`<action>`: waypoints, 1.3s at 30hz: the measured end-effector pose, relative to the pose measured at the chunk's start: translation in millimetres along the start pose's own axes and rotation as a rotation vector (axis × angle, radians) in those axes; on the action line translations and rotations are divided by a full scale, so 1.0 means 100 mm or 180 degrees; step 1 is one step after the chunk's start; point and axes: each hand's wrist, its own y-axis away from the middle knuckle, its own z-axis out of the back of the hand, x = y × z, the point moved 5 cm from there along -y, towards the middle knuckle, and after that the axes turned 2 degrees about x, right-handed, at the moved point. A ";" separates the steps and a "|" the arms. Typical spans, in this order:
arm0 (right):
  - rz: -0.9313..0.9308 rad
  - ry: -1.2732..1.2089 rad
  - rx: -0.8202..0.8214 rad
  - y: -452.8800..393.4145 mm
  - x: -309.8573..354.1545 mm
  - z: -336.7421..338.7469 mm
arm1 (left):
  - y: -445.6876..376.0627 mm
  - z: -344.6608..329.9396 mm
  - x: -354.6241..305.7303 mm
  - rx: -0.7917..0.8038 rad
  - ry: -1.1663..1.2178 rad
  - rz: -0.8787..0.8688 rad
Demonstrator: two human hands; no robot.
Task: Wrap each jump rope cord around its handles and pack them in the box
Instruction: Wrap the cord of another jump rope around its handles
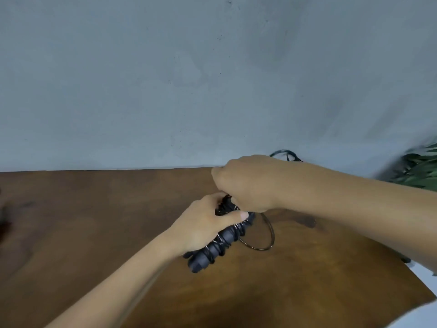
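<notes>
Handles (pixel 214 247) of black jump rope sit bundled together above brown wooden tabletop (pixel 94 233), angled from lower left to upper right, w/ thin cord (pixel 264 235) wound round them in several turns. Left hand (pixel 208 223) grips the bundle near its upper end, fingers curled under, thumb laid flat across the top. Right hand (pixel 246 183) is just above & touching the same end, fingers curled down over it; looks like it pinches the cord there, but fingertips are hidden so can't say exactly. A loose loop of cord hangs off the bundle's right side, down to the tabletop. Behind right wrist, more dark cord (pixel 285 153) shows near the tabletop's far edge, blurred. Green plant leaves (pixel 418 169) at far right edge. Grey wall (pixel 189 79) fills upper half.
</notes>
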 end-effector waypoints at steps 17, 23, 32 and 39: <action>-0.0220 0.0056 -0.2127 0.40 0.07 -0.49 | 0.11 -0.03 0.21 -0.0461 0.1948 0.0062; -0.0245 -0.0015 -0.2623 0.42 -0.10 -0.73 | 0.14 -0.09 0.10 -0.0431 0.2422 -0.0077; -0.1539 -0.2190 -0.2586 0.35 -0.51 -0.96 | 0.01 -0.15 0.12 -0.1005 0.2281 -0.0030; -0.0892 -0.6200 -0.3344 0.18 -0.57 -1.36 | -0.18 -0.30 0.05 -0.1149 0.2408 0.0122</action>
